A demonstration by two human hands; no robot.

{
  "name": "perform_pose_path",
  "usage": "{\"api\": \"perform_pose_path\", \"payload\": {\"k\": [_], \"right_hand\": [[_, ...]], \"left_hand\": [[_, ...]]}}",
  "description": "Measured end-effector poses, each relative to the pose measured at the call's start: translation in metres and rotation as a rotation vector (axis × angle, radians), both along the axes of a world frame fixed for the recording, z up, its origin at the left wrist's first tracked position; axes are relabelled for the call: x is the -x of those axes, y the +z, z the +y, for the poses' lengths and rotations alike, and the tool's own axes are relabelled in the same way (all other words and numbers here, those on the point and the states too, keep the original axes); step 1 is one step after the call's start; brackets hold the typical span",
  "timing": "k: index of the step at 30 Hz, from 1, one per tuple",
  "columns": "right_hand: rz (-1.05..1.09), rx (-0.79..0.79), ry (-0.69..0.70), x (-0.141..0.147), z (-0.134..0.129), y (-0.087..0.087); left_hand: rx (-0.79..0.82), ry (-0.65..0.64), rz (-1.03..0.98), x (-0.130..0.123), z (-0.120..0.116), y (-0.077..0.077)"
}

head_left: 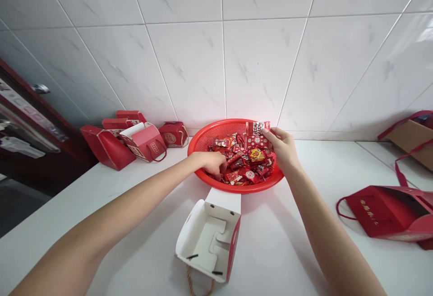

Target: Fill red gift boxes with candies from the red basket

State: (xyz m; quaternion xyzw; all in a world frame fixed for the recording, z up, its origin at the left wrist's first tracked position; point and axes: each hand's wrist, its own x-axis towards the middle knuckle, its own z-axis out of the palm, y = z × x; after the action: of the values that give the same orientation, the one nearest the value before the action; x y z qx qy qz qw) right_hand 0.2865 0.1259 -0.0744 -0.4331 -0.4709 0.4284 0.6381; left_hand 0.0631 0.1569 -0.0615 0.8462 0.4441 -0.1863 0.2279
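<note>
A red plastic basket (pixel 233 189) full of small wrapped candies (pixel 241 165) stands against the tiled wall. My left hand (pixel 215 164) reaches over its near left rim, fingers bent down among the candies; whatever they grip is hidden. Above the basket's right side, my right hand (pixel 282 145) pinches a flat red candy packet (pixel 257 136) between thumb and fingers. An open gift box (pixel 208 242), white inside with a rope handle, lies in front of the basket. Its inside shows only folded bottom flaps.
Several red gift boxes (pixel 108 147) stand at the left by the wall. More red boxes or bags (pixel 389 212) lie at the right, with a brown cardboard box (pixel 411 140) behind them. A dark door (pixel 37 106) is at the far left.
</note>
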Motion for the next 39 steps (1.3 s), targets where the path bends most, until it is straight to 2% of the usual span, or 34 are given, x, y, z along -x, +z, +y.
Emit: {"api": "perform_pose_path", "payload": {"k": [5,7,9,11,13,15,20,28,32,39], "right_hand": [[0.002,0.006,-0.015,0.0,0.0,0.001],[0.009,0.012,-0.016,0.001,-0.001,0.001],[0.027,0.017,-0.017,0.001,-0.001,0.002],[0.037,0.02,-0.015,0.002,-0.002,0.003],[0.03,0.022,-0.014,0.002,-0.002,0.003],[0.016,0.022,-0.013,0.001,-0.002,0.003],[0.005,0.012,0.003,0.0,0.0,0.0],[0.016,0.034,-0.01,0.001,-0.002,0.001],[0.046,0.041,-0.021,0.003,-0.004,0.004],[0.099,0.021,-0.089,0.001,-0.002,0.004]], "left_hand": [[-0.037,0.044,-0.155,0.006,0.008,-0.001],[-0.046,0.112,-0.302,0.008,0.011,-0.001],[0.038,0.224,-0.538,0.009,0.013,-0.001],[0.2,0.327,-0.763,0.011,0.013,-0.002],[0.348,0.375,-0.891,0.013,0.013,-0.003],[0.421,0.413,-0.972,0.014,0.013,-0.004],[0.47,0.512,-1.02,0.015,0.012,-0.002],[0.451,0.543,-1.036,0.014,0.011,0.0],[0.386,0.548,-1.117,0.017,0.014,-0.003],[0.226,0.713,-1.295,0.018,0.016,-0.004]]}}
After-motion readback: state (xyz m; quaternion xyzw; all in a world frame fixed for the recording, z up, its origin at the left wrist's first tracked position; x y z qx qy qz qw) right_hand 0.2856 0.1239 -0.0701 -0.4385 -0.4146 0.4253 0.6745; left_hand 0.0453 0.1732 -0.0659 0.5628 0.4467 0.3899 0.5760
